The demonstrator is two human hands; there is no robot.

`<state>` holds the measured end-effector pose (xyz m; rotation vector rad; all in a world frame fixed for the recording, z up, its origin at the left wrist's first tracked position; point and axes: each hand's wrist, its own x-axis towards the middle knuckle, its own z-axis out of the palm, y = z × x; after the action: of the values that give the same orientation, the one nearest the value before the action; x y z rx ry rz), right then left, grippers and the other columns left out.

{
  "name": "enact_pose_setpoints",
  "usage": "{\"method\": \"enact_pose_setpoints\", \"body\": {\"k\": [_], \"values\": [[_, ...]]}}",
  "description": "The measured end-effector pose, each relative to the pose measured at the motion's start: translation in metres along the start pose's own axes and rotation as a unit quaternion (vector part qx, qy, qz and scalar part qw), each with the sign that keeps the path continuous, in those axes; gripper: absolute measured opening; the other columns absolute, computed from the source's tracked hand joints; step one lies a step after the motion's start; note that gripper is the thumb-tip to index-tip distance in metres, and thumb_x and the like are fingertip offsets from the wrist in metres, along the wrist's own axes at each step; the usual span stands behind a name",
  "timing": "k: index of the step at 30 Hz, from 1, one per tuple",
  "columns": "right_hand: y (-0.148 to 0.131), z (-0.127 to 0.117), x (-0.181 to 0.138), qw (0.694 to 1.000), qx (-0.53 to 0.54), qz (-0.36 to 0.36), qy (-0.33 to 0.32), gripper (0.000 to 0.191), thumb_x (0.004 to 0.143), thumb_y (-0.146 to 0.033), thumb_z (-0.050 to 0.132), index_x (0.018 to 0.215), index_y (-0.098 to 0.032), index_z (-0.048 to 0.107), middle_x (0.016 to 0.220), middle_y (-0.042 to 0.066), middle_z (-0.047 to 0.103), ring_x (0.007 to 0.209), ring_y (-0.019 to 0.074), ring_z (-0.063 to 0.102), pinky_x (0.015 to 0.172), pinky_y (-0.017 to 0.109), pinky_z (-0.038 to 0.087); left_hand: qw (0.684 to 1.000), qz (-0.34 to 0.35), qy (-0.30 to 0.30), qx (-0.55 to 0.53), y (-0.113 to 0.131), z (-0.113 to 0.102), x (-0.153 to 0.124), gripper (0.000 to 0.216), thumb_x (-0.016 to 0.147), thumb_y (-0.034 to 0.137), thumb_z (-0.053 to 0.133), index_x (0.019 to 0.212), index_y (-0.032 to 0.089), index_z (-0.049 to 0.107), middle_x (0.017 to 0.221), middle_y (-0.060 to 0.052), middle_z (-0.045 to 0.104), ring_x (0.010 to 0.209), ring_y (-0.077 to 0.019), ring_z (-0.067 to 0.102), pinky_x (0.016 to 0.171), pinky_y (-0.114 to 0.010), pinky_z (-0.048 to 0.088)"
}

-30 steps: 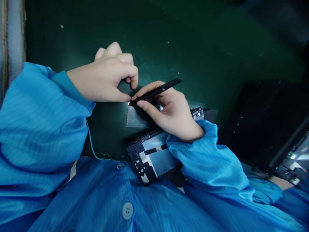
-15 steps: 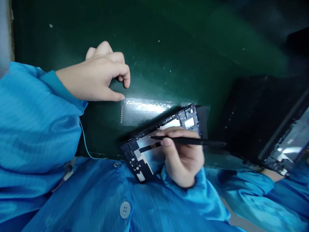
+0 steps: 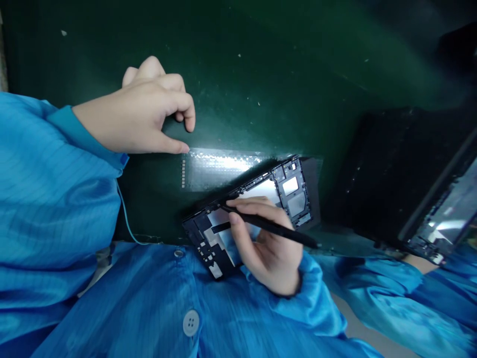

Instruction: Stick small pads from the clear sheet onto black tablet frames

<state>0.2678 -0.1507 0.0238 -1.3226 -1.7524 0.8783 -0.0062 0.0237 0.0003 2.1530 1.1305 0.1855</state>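
My right hand (image 3: 266, 243) is closed round black tweezers (image 3: 278, 228), their tip touching the upper edge of an opened black device frame (image 3: 290, 191) that lies tilted at the table's near edge. My left hand (image 3: 143, 112) rests on the green table, fingers curled, thumb tip pressed on the left end of a shiny clear film strip (image 3: 219, 166) with a row of small parts along its left side. Whether that hand grips anything is not visible.
The green table mat (image 3: 261, 64) spreads beyond the hands. A black tray (image 3: 395, 169) sits at the right, with another opened device (image 3: 443, 228) at its far right edge. Blue coat sleeves fill the near side, and a thin cord hangs by my left cuff.
My right hand has carried the tweezers from the film strip, by my left thumb, down to the device frame. My left hand stayed in place on the strip.
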Motion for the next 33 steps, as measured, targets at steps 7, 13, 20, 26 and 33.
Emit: {"method": "enact_pose_setpoints", "body": {"k": [7, 13, 20, 26, 33], "values": [[0.022, 0.012, 0.095, 0.981, 0.050, -0.042, -0.184, 0.011, 0.109, -0.025, 0.076, 0.120, -0.023, 0.078, 0.119, 0.005, 0.087, 0.111, 0.0212, 0.085, 0.101, 0.037, 0.071, 1.000, -0.009, -0.006, 0.017, -0.001, 0.000, 0.000, 0.040, 0.083, 0.064, 0.074, 0.104, 0.031, 0.081, 0.119, -0.010, 0.072, 0.139, -0.0459, 0.047, 0.120, -0.070, 0.032], [0.043, 0.031, 0.108, 0.979, 0.075, -0.013, -0.190, 0.021, 0.110, -0.043, 0.076, 0.121, -0.025, 0.078, 0.121, 0.005, 0.085, 0.114, 0.0222, 0.084, 0.105, 0.037, 0.069, 1.000, 0.000, -0.003, 0.005, -0.004, 0.002, 0.000, 0.042, 0.082, 0.065, 0.075, 0.102, 0.030, 0.081, 0.119, -0.009, 0.075, 0.138, -0.0437, 0.047, 0.120, -0.069, 0.032], [0.039, 0.033, 0.108, 0.980, 0.051, -0.044, -0.190, 0.017, 0.111, -0.040, 0.075, 0.115, -0.024, 0.079, 0.120, 0.007, 0.086, 0.112, 0.0233, 0.084, 0.104, 0.040, 0.069, 1.000, -0.012, -0.010, -0.014, 0.000, 0.000, -0.001, 0.054, 0.084, 0.078, 0.073, 0.099, 0.027, 0.078, 0.118, -0.007, 0.072, 0.134, -0.0397, 0.043, 0.120, -0.065, 0.027], [0.035, 0.007, 0.092, 0.979, 0.167, 0.053, -0.100, 0.022, 0.109, -0.049, 0.078, 0.114, -0.028, 0.075, 0.109, 0.004, 0.085, 0.096, 0.0223, 0.084, 0.091, 0.041, 0.073, 1.000, 0.006, 0.004, 0.003, -0.005, 0.001, -0.001, 0.052, 0.088, 0.079, 0.070, 0.103, 0.030, 0.080, 0.115, -0.009, 0.070, 0.130, -0.0394, 0.043, 0.117, -0.066, 0.031], [0.047, -0.029, 0.020, 0.974, 0.056, 0.072, 0.206, 0.009, 0.102, -0.029, 0.086, 0.109, -0.029, 0.080, 0.100, 0.003, 0.081, 0.090, 0.0204, 0.082, 0.084, 0.035, 0.070, 0.999, 0.029, 0.015, 0.004, -0.014, 0.003, -0.001, 0.063, 0.091, 0.087, 0.058, 0.101, 0.028, 0.079, 0.108, -0.010, 0.068, 0.123, -0.0370, 0.041, 0.115, -0.065, 0.029]]}}
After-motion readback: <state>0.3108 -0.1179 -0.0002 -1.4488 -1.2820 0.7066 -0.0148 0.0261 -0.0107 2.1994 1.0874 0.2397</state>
